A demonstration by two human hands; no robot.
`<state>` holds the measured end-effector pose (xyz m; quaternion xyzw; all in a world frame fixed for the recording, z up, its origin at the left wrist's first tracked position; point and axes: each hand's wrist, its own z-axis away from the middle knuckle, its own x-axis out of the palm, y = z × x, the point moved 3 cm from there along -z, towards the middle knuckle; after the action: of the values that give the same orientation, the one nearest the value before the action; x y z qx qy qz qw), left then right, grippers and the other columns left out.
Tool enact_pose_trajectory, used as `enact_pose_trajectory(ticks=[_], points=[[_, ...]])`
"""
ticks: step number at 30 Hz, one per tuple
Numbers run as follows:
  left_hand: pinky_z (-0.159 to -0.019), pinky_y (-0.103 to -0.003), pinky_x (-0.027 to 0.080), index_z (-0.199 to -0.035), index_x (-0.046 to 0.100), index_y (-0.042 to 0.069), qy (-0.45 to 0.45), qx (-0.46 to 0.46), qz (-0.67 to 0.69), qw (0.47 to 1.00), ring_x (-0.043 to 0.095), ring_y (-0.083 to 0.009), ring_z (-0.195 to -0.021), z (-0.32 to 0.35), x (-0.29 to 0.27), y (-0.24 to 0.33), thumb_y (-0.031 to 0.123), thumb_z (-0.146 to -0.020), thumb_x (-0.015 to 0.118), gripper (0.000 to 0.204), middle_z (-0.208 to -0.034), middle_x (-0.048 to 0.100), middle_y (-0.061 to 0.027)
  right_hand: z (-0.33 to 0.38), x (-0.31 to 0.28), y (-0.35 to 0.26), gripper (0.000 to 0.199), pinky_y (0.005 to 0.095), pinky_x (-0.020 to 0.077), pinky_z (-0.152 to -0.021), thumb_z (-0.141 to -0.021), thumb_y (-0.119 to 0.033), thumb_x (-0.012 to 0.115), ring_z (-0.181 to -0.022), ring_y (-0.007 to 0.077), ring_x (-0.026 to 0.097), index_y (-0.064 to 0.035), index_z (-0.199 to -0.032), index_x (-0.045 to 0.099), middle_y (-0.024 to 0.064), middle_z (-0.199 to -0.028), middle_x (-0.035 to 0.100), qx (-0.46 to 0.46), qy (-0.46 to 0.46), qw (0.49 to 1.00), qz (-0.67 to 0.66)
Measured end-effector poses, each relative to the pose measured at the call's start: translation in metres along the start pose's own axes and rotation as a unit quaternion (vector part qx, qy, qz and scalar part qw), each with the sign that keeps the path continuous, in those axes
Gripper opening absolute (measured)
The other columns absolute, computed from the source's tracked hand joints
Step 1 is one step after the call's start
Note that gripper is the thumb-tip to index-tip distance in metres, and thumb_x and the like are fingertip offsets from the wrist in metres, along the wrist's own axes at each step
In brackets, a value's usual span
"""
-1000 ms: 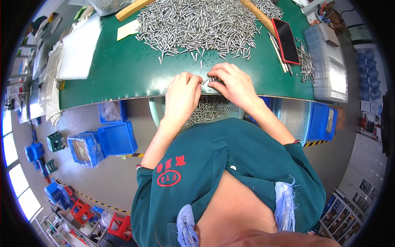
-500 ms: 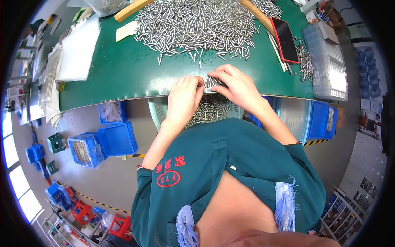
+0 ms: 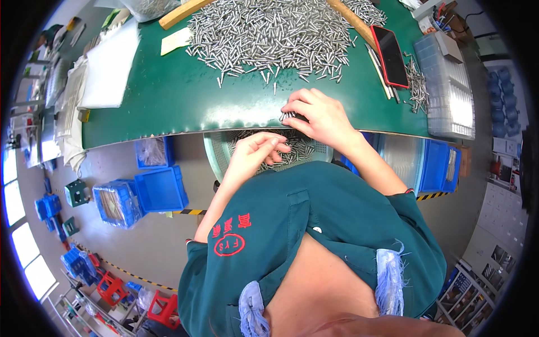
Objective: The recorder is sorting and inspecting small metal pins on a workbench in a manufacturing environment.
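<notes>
A big heap of small metal pins (image 3: 275,36) covers the far part of the green table (image 3: 168,101). My right hand (image 3: 317,115) rests at the table's near edge, fingers curled over a small bunch of pins (image 3: 287,116). My left hand (image 3: 255,154) hangs off the edge above a round metal bowl (image 3: 222,151) that holds more pins (image 3: 300,150); its fingers are bent together and I cannot tell if a pin is between them.
A red-cased phone (image 3: 391,56) lies at the right of the heap, beside a clear plastic box (image 3: 449,90). White sheets (image 3: 109,70) lie at the table's left. Blue bins (image 3: 160,188) stand on the floor below; a wooden strip (image 3: 179,12) borders the heap.
My left hand has left the table edge and dropped down over the bowl. My right hand has stayed at the edge on the pins.
</notes>
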<state>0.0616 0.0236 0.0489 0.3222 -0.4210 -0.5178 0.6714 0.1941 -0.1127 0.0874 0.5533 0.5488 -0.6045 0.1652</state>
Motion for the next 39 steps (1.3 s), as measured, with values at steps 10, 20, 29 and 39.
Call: enact_pose_trajectory(ticks=[10, 20, 29, 39], points=[[-0.087, -0.037, 0.054, -0.109, 0.056, -0.004, -0.149, -0.083, 0.381, 0.909, 0.065, -0.0258, -0.096, -0.026, 0.019, -0.015, 0.016, -0.096, 0.051, 0.025, -0.103, 0.065, -0.0151, 0.018, -0.004, -0.019, 0.026, 0.0324, 0.0505, -0.076, -0.079, -0.020, 0.067, -0.093, 0.0199, 0.059, -0.0149, -0.104, 0.064, -0.0017, -0.101, 0.060, 0.006, -0.075, 0.995, -0.065], [-0.081, -0.028, 0.053, -0.112, 0.057, -0.003, -0.064, -0.072, 0.106, 0.990, 0.066, -0.0184, -0.093, -0.021, 0.022, -0.003, 0.022, -0.098, 0.049, 0.030, -0.102, 0.066, -0.0126, 0.020, -0.008, -0.013, 0.032, 0.0278, 0.0506, -0.074, -0.085, -0.008, 0.062, -0.086, 0.0143, 0.062, -0.0111, -0.117, 0.061, 0.0043, -0.105, 0.061, 0.080, -0.110, 0.967, -0.214], [-0.077, -0.026, 0.053, -0.113, 0.060, -0.005, 0.010, 0.023, -0.038, 0.999, 0.066, -0.0160, -0.089, -0.009, 0.021, 0.035, 0.013, -0.095, 0.053, 0.026, -0.097, 0.067, -0.0112, 0.017, -0.012, -0.013, 0.030, 0.0198, 0.0443, -0.067, -0.087, -0.009, 0.060, -0.083, 0.0071, 0.055, -0.0089, -0.118, 0.062, 0.0009, -0.096, 0.058, 0.133, -0.050, 0.913, -0.383], [-0.073, -0.024, 0.051, -0.109, 0.064, -0.003, 0.037, 0.047, -0.013, 0.998, 0.065, -0.0118, -0.083, -0.008, 0.017, 0.036, 0.013, -0.092, 0.056, 0.024, -0.090, 0.069, -0.0085, 0.018, -0.013, -0.016, 0.033, 0.0226, 0.0471, -0.066, -0.082, -0.007, 0.059, -0.077, 0.0088, 0.058, -0.0062, -0.115, 0.062, 0.0028, -0.088, 0.061, 0.165, -0.048, 0.899, -0.402]])
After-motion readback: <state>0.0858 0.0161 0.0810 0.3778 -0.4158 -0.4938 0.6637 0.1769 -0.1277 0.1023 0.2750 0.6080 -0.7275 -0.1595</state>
